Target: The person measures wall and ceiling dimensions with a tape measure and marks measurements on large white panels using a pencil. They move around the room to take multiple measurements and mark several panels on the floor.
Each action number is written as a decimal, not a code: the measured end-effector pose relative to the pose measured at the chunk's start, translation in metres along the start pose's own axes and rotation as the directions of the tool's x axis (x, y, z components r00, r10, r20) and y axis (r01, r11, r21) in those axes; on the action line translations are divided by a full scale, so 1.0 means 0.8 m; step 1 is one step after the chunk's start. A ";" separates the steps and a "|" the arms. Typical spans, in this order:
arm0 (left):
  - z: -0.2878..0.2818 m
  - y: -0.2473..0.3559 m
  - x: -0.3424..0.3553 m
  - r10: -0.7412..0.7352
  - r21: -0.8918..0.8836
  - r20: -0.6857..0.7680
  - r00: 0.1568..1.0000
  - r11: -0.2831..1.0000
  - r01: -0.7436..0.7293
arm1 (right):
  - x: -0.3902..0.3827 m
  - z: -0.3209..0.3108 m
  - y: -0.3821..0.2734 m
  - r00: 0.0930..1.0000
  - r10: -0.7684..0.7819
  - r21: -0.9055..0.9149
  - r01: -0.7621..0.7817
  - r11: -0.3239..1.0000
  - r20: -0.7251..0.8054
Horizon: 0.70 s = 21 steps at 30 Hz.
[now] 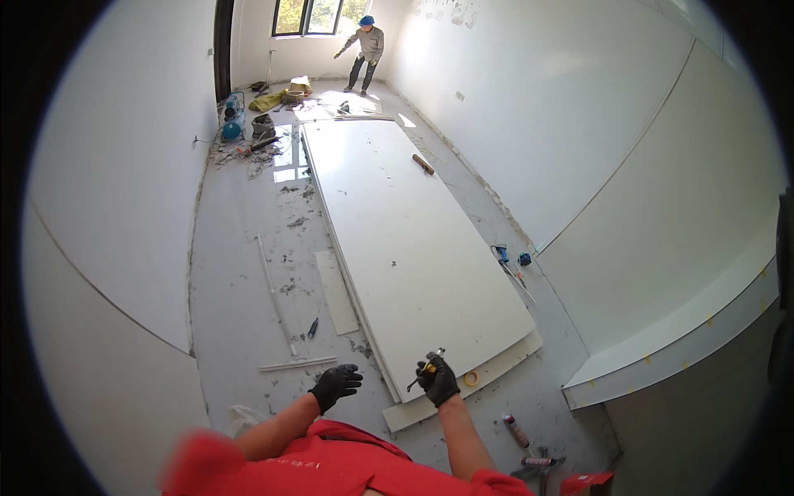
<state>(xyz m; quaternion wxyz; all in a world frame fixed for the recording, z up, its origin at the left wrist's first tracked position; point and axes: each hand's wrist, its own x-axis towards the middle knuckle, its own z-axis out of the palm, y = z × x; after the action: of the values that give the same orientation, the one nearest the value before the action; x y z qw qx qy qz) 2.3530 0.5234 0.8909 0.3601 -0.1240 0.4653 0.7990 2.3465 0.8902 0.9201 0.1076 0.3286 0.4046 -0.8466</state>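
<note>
My left hand [336,387], in a black glove, is held out over the floor to the left of a stack of white panels. Its fingers are stretched and nothing is in them. Over the near end of the top white panel [413,273], my right hand [440,382], also black-gloved, is closed around a slim tool [429,365] with a yellow middle and a metallic end; its exact kind is too small to tell. Just right of that hand, a yellow roll of tape [471,379] lies at the stack's near edge.
A brown block-shaped item [423,164] lies on the stack. Left of it are a white strip [337,291], thin white trims [276,296] and a dark tool [313,328]. Cartridges [516,431] lie at lower right. A blue drill [499,253] sits beyond. One person [364,54] stands by the window.
</note>
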 end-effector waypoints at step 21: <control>-0.626 0.082 -0.298 0.305 0.151 -0.904 0.300 0.884 -0.443 | 0.252 0.375 0.071 0.963 -0.237 -0.422 0.162 0.892 -0.130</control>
<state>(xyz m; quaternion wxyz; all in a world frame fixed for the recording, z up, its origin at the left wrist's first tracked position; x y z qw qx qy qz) 2.4087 -0.0237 0.7923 -0.1574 -0.4487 0.5480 0.6882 2.0777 0.6436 0.8924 0.0494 0.3296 0.6117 -0.7175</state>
